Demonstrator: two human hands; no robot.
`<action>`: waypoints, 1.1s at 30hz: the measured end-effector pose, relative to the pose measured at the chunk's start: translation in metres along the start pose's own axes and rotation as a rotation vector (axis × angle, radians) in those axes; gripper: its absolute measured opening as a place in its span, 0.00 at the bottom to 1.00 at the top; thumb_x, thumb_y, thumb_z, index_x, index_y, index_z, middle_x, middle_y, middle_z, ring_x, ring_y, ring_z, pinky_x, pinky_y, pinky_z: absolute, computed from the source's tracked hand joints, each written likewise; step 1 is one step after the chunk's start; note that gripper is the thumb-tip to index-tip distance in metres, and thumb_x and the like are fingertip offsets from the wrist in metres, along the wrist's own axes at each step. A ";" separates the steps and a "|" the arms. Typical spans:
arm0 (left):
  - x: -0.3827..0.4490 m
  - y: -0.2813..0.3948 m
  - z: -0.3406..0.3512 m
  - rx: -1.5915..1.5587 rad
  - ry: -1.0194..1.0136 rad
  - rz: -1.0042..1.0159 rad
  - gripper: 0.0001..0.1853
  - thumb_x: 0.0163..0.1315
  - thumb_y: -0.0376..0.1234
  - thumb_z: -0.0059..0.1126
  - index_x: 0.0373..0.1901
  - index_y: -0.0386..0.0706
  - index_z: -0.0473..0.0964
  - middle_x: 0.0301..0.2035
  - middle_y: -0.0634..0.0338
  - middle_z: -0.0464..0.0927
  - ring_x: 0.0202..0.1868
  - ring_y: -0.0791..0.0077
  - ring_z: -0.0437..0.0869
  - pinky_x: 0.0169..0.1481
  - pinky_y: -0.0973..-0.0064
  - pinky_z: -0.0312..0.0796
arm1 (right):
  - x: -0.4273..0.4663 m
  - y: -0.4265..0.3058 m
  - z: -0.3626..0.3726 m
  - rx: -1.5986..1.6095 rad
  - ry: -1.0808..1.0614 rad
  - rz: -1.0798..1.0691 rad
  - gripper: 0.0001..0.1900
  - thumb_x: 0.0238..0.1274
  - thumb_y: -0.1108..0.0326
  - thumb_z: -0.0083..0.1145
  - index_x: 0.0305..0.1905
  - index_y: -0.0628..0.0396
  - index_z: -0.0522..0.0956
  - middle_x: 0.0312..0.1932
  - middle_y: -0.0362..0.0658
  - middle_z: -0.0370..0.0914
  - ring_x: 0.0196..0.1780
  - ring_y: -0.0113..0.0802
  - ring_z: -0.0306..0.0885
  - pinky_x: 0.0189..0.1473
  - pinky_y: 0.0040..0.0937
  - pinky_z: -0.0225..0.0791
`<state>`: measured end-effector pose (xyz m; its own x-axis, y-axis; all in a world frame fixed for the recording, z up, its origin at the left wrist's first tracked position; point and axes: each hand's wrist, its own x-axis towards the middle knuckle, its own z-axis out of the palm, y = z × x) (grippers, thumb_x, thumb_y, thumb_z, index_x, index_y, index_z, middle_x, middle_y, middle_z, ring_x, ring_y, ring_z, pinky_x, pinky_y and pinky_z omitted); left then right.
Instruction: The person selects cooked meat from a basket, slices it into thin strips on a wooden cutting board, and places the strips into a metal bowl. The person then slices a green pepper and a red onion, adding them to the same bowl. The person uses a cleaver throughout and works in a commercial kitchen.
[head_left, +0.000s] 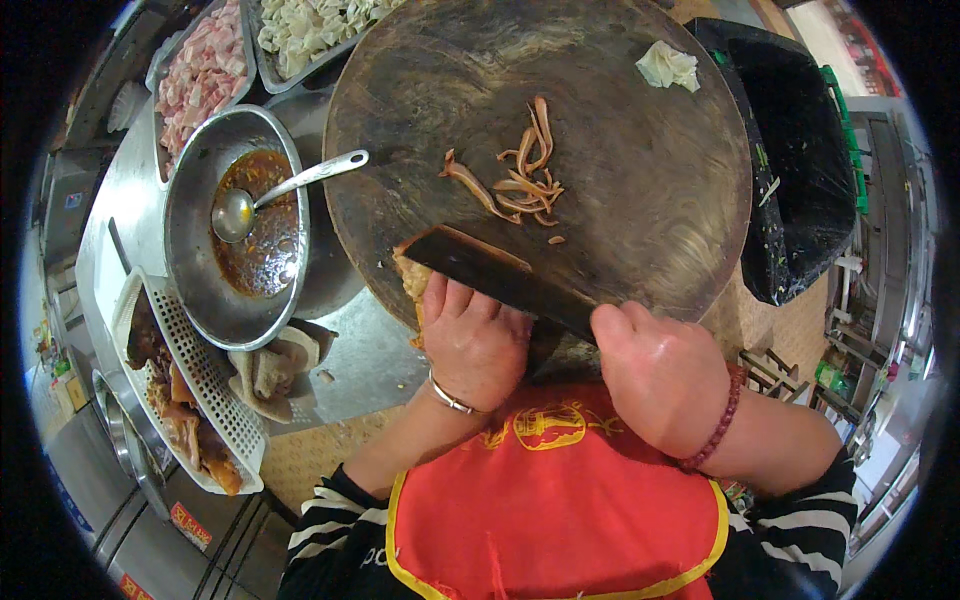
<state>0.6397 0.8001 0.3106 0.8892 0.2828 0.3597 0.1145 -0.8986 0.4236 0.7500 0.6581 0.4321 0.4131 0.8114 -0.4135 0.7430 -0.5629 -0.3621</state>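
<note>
My right hand (660, 375) grips the handle of a dark cleaver (480, 274), whose blade points left across the near part of a round wooden chopping block (637, 202). Under my left hand (476, 337) a piece of cooked meat (414, 281) is pressed against the block, beside the blade. Most of that piece is hidden by the hand and the cleaver. Thin brown meat slices (529, 187) lie loose on the block beyond the blade. A crumpled pale leaf or wrapper (667, 66) rests near the block's far right edge.
Left of the block stands a steel bowl (187, 247) of brown sauce with a ladle (315, 176) in it. A white perforated basket (232, 409) holds cooked meat near a cloth (274, 367). Trays of raw meat (204, 71) and pale pieces (307, 34) sit behind. A black-lined bin (799, 165) flanks the right.
</note>
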 end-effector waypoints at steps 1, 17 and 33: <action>-0.001 -0.001 0.001 -0.017 0.004 -0.008 0.16 0.43 0.31 0.64 0.38 0.44 0.86 0.46 0.59 0.82 0.56 0.55 0.79 0.67 0.51 0.65 | 0.006 -0.001 0.002 -0.035 -0.051 0.016 0.06 0.61 0.70 0.52 0.40 0.58 0.70 0.30 0.52 0.79 0.31 0.51 0.84 0.30 0.45 0.78; 0.015 0.011 -0.033 0.165 -0.079 -0.077 0.13 0.47 0.34 0.68 0.34 0.40 0.82 0.42 0.50 0.76 0.51 0.50 0.76 0.59 0.52 0.69 | 0.015 0.013 0.008 -0.021 0.035 0.069 0.06 0.66 0.71 0.47 0.43 0.60 0.72 0.33 0.57 0.83 0.37 0.57 0.85 0.36 0.51 0.79; 0.003 -0.017 -0.019 0.068 -0.010 0.023 0.14 0.43 0.30 0.64 0.36 0.44 0.84 0.44 0.58 0.81 0.50 0.56 0.79 0.56 0.59 0.72 | -0.016 -0.005 0.008 -0.007 0.065 0.085 0.06 0.61 0.70 0.55 0.42 0.55 0.72 0.32 0.50 0.79 0.32 0.51 0.82 0.32 0.47 0.74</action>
<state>0.6323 0.8224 0.3202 0.8963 0.2586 0.3601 0.1233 -0.9256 0.3579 0.7354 0.6470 0.4336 0.5078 0.7697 -0.3869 0.7078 -0.6288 -0.3219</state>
